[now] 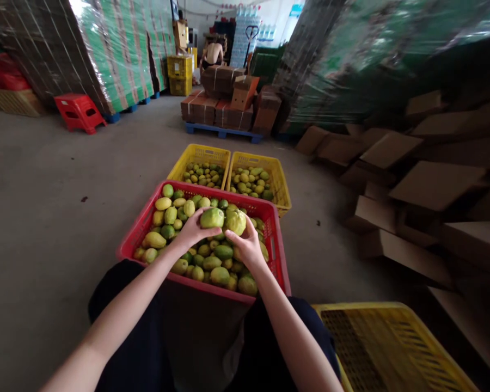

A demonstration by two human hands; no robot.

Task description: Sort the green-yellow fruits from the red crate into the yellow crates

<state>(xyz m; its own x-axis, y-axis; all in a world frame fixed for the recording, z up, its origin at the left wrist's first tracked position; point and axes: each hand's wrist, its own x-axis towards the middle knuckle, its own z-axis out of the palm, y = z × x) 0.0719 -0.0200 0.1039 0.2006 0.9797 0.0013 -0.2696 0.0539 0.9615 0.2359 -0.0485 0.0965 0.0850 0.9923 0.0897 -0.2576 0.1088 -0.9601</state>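
Observation:
My left hand (193, 231) is closed round a green-yellow lemon (212, 218), with the thumb along its lower side. Beside it, my right hand (250, 244) grips a paler, bumpy yellow-green lemon (236, 222) between thumb and fingers. The two fruits are held side by side, almost touching, above a red plastic crate (128, 239). Many green and yellow lemons (219, 276) of mixed size fill that crate, which sits between my knees.
Two yellow crates (283, 188) with smaller fruit stand behind the red one. Another yellow crate (375, 309) is at lower right. Cardboard boxes (436, 182) pile up on the right. A red stool (79, 111), a blue pallet (222, 132) of cartons and a seated person (213, 53) are farther back.

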